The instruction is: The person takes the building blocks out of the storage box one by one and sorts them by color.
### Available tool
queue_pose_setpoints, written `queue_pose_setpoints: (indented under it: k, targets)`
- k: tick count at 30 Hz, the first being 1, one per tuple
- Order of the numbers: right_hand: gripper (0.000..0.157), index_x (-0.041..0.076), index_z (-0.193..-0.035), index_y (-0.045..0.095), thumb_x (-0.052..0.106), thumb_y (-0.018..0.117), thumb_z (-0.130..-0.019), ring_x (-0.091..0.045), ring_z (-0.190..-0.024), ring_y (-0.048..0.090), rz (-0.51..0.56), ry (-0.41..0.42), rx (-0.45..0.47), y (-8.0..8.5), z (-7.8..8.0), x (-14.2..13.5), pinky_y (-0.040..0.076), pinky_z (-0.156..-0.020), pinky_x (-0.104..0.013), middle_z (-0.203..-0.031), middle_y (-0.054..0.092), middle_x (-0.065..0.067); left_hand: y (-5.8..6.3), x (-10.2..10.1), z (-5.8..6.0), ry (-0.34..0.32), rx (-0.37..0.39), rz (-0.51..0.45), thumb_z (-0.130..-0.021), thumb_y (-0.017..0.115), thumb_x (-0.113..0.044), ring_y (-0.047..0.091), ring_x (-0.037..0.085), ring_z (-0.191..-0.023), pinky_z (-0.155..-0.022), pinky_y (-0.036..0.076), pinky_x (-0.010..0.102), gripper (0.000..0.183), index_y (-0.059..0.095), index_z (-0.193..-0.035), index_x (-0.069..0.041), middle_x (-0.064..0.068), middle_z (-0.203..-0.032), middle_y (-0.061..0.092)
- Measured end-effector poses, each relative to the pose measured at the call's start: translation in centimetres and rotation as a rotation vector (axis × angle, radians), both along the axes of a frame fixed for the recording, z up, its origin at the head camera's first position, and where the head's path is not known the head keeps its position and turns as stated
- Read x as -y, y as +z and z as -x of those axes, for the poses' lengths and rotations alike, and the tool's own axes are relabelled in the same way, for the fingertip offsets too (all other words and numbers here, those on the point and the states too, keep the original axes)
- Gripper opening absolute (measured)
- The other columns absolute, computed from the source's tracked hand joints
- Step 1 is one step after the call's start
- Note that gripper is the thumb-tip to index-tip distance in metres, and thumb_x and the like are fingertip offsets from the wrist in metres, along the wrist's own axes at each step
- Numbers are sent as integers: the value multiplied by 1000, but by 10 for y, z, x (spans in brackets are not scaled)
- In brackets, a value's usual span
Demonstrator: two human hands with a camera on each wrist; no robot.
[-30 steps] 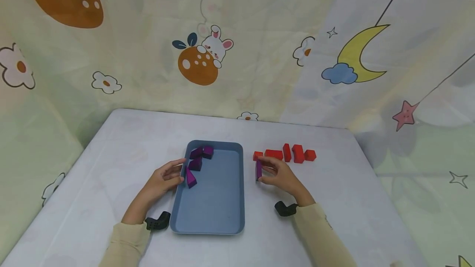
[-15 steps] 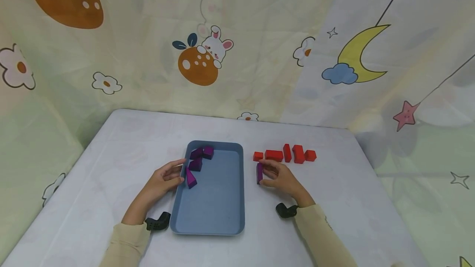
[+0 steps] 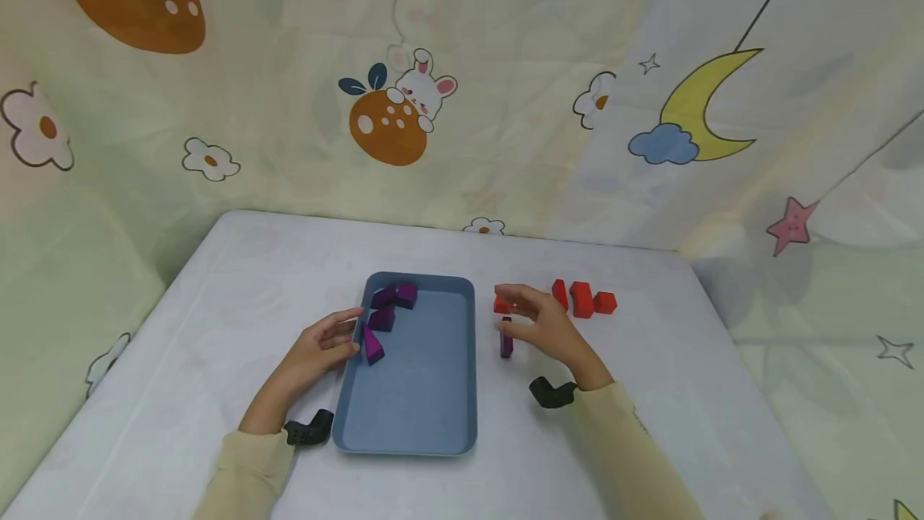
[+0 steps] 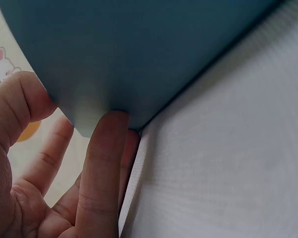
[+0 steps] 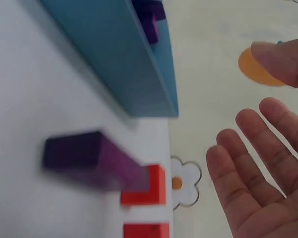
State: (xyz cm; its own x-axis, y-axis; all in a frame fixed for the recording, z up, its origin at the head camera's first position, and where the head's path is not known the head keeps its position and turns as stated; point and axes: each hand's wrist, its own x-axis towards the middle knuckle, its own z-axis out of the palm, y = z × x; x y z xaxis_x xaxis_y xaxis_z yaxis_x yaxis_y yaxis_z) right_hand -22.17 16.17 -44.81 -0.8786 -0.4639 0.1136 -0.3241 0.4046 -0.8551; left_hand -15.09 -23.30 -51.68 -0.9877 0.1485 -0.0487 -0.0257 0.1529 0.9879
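My left hand [image 3: 318,347] rests with fingertips and thumb against the left side of a blue tray [image 3: 426,400]; the left wrist view has the fingers [image 4: 102,173] touching its outer wall. Inside the tray, along its left and far side, lie several purple blocks [image 3: 382,319], one of them a pointed wedge [image 3: 372,345]. To the right of the tray, a narrow purple block [image 3: 507,346] stands on the table. Over it is my right hand [image 3: 545,327], fingers spread and holding nothing; in the right wrist view the purple block [image 5: 89,156] is apart from the hand.
A row of red blocks [image 3: 581,300] lies beyond my right hand, which partly hides it. The white table [image 3: 289,263] ends at a cloth backdrop printed with cartoon figures. Each wrist wears a black device [image 3: 552,393].
My right hand has let go of the narrow purple block and lifted slightly away, leaving it on the table. The left hand has kept its place at the tray.
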Motion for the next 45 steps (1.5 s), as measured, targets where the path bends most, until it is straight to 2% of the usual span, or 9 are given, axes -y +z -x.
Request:
queue_pose_setpoints:
  k: [4,10,18,25,31,37,40,45]
  targets:
    - [56,-3,-147,61,3,81,-95,-50,-132,61,27,19,-45,7,8,22,51,-108,-59,-146,64,-27,-2,1,2,0,-3,8,-100,71,-4,64,43,-132,-90,59,29,64,47,-159,4,38,-153,52]
    - [51,-8,-143,62,-1,79,-96,-44,-134,62,121,26,-4,9,20,56,50,-112,-51,-145,64,-27,-3,2,2,2,-2,17,-100,71,-5,61,47,-134,-92,59,31,65,47,-160,2,37,-154,52]
    - [46,-7,-141,64,2,77,-98,-39,-134,63,158,-10,94,-10,28,104,50,-113,-45,-144,66,-23,-3,2,1,-3,-4,20,-100,71,-6,61,47,-135,-94,59,34,65,47,-160,3,37,-154,51]
    - [41,-4,-134,70,4,81,-95,-38,-128,68,136,-91,135,-26,34,135,54,-109,-44,-138,71,-21,-3,2,0,-12,-15,2,-99,71,-4,62,47,-134,-93,59,31,65,47,-159,5,37,-153,52]
    - [43,-4,-132,72,3,85,-91,-36,-126,70,90,-161,179,-35,37,151,55,-106,-44,-134,73,-21,-4,1,1,-9,-9,-2,-99,71,-4,63,45,-133,-94,59,33,65,47,-159,4,37,-154,52]
    - [38,2,-125,77,4,88,-89,-31,-117,73,-36,-203,163,-38,39,158,58,-100,-44,-123,77,-16,-4,0,2,-9,-6,-3,-99,71,-3,63,46,-133,-93,60,35,66,47,-159,4,37,-153,52]
    - [32,3,-121,79,4,86,-91,-30,-113,73,-62,-202,163,-37,40,158,59,-96,-42,-118,78,-15,-4,0,2,-8,-6,3,-99,71,-4,63,46,-133,-93,60,34,66,47,-159,4,37,-153,52]
    - [29,2,-121,78,3,84,-92,-29,-111,71,-19,-164,176,-31,38,151,59,-94,-39,-117,77,-15,-4,1,2,-5,-12,1,-99,71,-3,63,46,-133,-92,59,32,65,47,-159,4,37,-153,52]
